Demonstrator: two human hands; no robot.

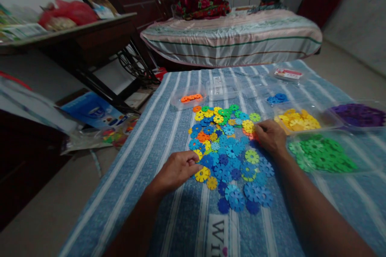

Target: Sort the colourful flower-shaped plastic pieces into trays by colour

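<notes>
A loose pile of notched plastic snowflake discs (232,148) in blue, yellow, green and orange is spread over the striped cloth. At its left edge, my left hand (179,168) has curled fingers, close to a yellow disc (202,174); whatever lies within them is hidden. My right hand (272,136) is closed at the pile's right side, its fingertips pinched at the edge of another yellow disc (247,125). Orange discs (248,134) lie just under that one.
Clear tubs on the right hold green discs (324,152), yellow discs (297,120) and purple discs (358,115). Farther back are blue discs (277,98), a tub of orange discs (191,98) and a red-and-white card (288,74). A bed (232,40) stands beyond the table.
</notes>
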